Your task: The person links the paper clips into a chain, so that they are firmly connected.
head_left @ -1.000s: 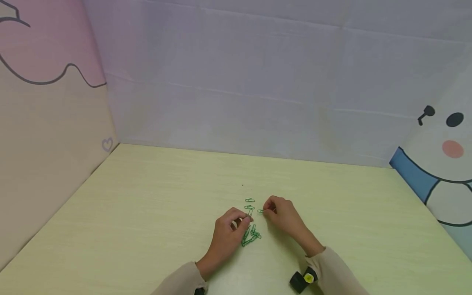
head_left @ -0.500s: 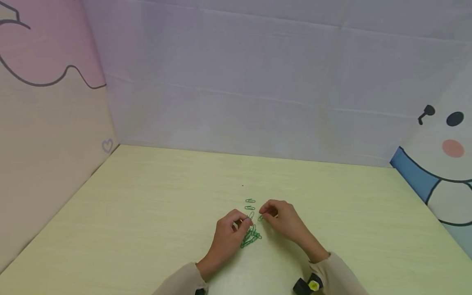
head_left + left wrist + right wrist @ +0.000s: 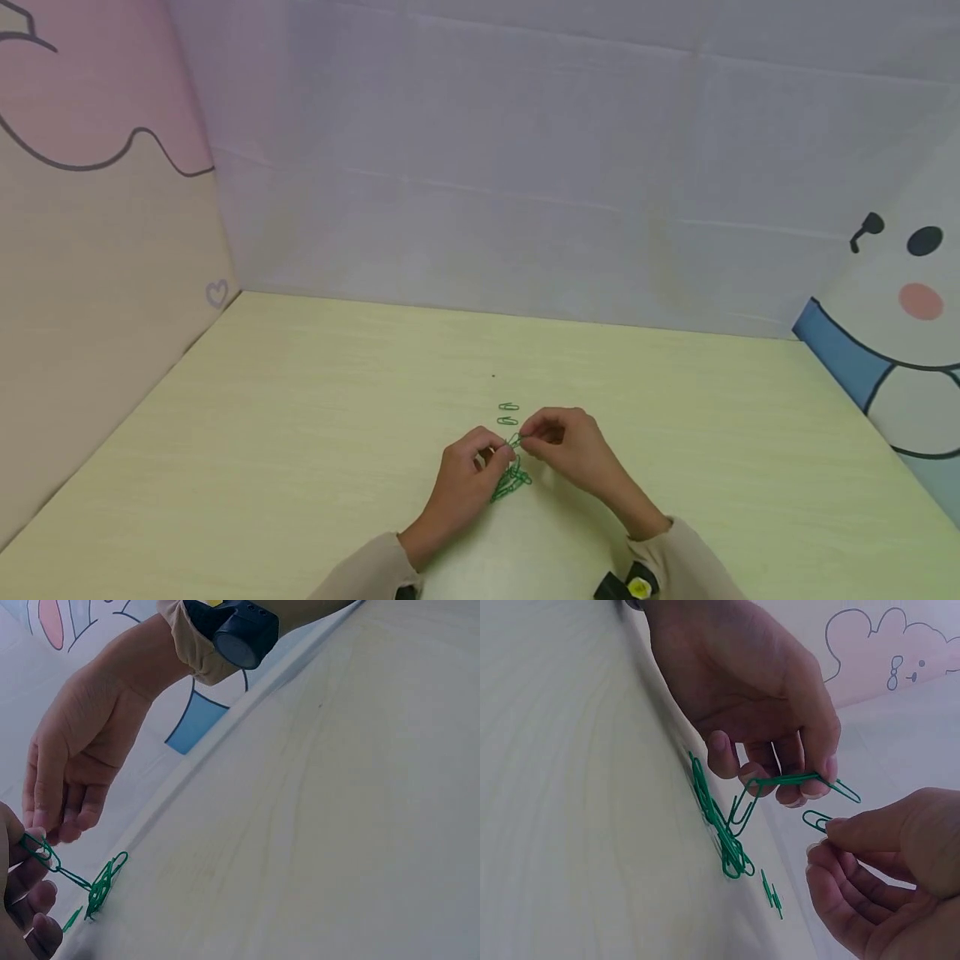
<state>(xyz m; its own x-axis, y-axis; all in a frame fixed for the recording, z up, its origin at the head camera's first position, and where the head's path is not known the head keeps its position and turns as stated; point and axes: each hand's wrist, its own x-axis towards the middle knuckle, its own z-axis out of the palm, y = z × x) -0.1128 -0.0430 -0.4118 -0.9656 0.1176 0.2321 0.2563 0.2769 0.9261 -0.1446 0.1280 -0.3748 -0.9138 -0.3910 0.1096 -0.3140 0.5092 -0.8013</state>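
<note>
Pinches one end of a green paper-clip chain with the left hand, between thumb and finger. Pinches one green clip with the right hand. Holds that clip just beside the chain's top end, with a little gap showing in the right wrist view. Hangs the chain down to a small heap on the pale yellow table. Has two loose clips flat past the hands, near each other. Wears light brown sleeves.
</note>
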